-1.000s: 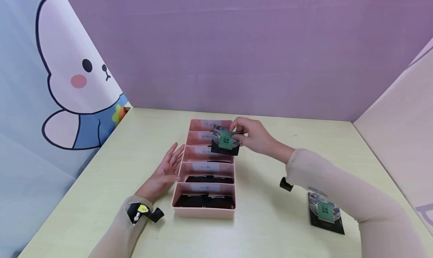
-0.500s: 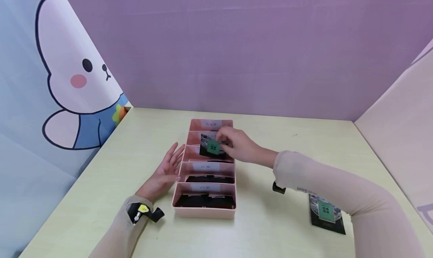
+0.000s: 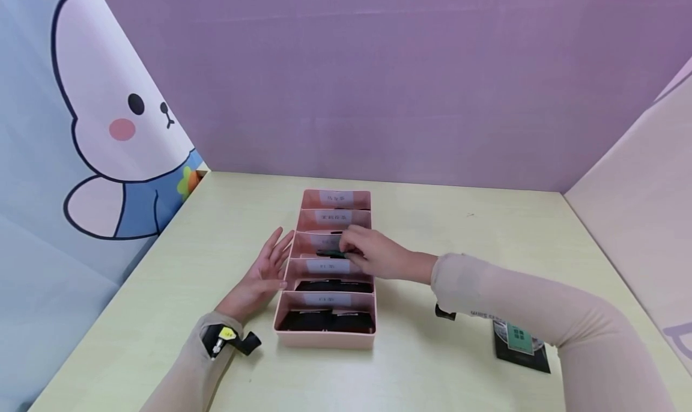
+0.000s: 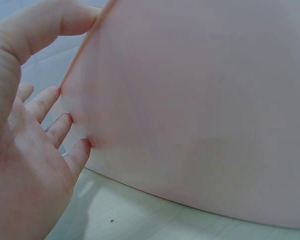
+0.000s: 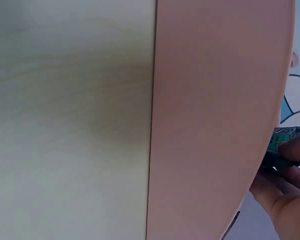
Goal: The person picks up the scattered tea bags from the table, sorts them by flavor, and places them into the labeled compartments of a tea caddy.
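Observation:
A long pink box (image 3: 326, 340) with several labelled compartments stands in the middle of the table. My right hand (image 3: 382, 254) is over its middle compartment and pinches a black and green sachet (image 3: 327, 254), which is partly down inside. In the right wrist view the printed sachet (image 5: 287, 136) shows between thumb and fingers, just past the box rim. My left hand (image 3: 263, 280) touches the box's left side with spread, fairly straight fingers. The left wrist view shows those fingertips against the pink wall (image 4: 200, 110), the thumb at the upper edge.
Black sachets (image 3: 335, 322) fill the bottoms of the nearer two compartments. Another black and green sachet (image 3: 520, 342) lies flat on the table (image 3: 421, 364) at the right, partly behind my right sleeve (image 3: 503, 286). A purple backdrop (image 3: 378, 99) closes off the rear.
My right hand has moved left and down toward me with the sachet, from above the box into the middle compartment. The sachet's printed face is now mostly hidden. My left hand has stayed put.

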`<state>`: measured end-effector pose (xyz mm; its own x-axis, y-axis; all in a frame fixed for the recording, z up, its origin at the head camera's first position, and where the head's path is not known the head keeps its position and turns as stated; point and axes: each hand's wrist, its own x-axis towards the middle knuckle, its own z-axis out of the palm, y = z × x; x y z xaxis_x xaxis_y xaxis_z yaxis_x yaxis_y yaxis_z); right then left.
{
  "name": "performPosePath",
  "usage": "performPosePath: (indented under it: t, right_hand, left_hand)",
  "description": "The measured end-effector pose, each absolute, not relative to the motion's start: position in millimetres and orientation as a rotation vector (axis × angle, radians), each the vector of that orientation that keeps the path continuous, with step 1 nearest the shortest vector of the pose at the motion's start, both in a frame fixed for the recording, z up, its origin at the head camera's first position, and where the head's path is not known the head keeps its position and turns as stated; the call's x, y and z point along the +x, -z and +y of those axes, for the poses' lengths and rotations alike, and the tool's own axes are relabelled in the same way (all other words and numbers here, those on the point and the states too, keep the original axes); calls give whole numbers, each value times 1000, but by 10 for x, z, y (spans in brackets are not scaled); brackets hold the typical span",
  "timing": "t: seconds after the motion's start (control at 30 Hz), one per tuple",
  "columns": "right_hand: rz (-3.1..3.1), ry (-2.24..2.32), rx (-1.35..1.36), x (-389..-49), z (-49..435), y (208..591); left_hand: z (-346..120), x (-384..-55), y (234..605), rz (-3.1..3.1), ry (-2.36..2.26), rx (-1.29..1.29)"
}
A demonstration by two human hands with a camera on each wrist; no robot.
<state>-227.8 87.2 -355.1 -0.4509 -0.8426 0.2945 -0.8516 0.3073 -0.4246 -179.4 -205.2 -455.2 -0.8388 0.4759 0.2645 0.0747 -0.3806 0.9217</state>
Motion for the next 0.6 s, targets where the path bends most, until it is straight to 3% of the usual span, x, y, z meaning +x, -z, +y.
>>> performPosePath:
  t: [0.6]
  right_hand:
    - [-2532, -540, 1695, -2228, 883, 3637]
  left_hand:
    - [-2056, -1781, 4547, 1614, -2291, 693]
